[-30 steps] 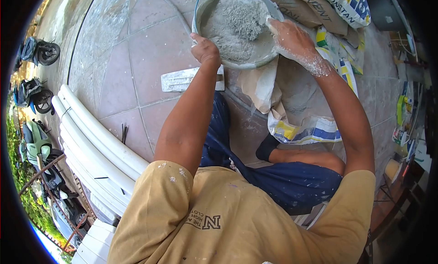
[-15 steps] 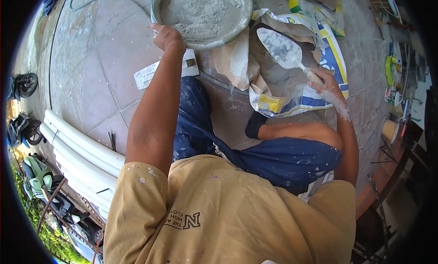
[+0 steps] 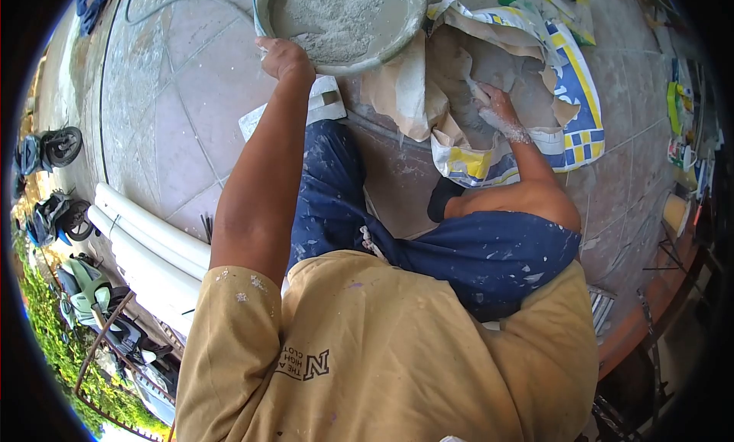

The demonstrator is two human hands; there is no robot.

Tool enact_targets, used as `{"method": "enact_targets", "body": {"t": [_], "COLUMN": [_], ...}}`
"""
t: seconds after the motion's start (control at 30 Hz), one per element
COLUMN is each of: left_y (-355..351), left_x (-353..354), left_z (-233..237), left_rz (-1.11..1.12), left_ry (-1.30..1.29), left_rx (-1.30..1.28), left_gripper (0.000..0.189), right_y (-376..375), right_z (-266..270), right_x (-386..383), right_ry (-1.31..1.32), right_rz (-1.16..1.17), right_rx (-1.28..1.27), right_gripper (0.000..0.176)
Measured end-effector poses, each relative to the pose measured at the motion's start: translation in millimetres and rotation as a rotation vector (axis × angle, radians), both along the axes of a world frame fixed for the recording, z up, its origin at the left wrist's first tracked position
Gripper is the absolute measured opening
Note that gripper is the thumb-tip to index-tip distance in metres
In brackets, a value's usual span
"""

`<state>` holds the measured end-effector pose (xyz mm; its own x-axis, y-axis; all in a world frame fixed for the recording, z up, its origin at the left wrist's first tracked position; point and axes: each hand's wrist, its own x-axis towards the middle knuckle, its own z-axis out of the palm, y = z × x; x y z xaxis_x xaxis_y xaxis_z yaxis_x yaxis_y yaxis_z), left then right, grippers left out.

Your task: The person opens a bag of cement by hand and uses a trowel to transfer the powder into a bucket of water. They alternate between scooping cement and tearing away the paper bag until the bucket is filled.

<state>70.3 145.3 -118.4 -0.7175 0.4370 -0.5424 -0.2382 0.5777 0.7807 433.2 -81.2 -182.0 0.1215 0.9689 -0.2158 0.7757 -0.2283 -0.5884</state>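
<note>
Trowel (image 3: 478, 93) down in the torn-open bag (image 3: 582, 98), blade mostly hidden, handle gripped in a pretty much closed right hand (image 3: 499, 109). Left hand (image 3: 284, 58) curled round the rim of the bucket (image 3: 367, 64).

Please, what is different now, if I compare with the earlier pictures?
The right hand has left the basin, moved to the person's right, and gone down into the open bag with the trowel, whose blade is now mostly hidden. The left hand still grips the basin's rim, and the flat float still lies on the floor.
</note>
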Motion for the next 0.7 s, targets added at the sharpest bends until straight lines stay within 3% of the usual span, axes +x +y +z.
{"method": "enact_targets", "body": {"t": [0.07, 0.17, 0.3, 0.47, 0.6, 0.7], "left_y": [1.2, 6.4, 1.2, -2.0, -4.8, 3.4], "left_x": [0.5, -2.5, -1.9, 1.2, -1.4, -4.3], "left_z": [-0.8, -11.2, -9.0, 4.0, 13.0, -13.0], "left_rz": [0.0, 0.004, -0.045, -0.043, -0.09, -0.012], "left_ry": [-0.014, -0.002, 0.071, 0.037, -0.042, -0.016], "left_rx": [0.012, 0.045, 0.074, 0.069, 0.025, 0.06], "left_gripper": [0.081, 0.082, 0.082, 0.082, 0.082, 0.081], "right_y": [4.9, 12.4, 9.7, -5.6, -11.7, -13.3], "right_z": [3.7, 11.7, 31.9, 52.5, 103.7, 147.4], "right_x": [-4.0, -10.7, -7.2, 40.9, 57.3, 66.6], "right_ry": [0.052, 0.31, 0.446, 0.368, 0.343, 0.236], "right_rz": [-0.044, -0.131, -0.255, -0.098, -0.126, -0.124], "right_rx": [-0.089, -0.445, -0.501, -0.359, -0.491, -0.574], "right_gripper": [0.05, 0.047, 0.046, 0.048, 0.048, 0.048]}}
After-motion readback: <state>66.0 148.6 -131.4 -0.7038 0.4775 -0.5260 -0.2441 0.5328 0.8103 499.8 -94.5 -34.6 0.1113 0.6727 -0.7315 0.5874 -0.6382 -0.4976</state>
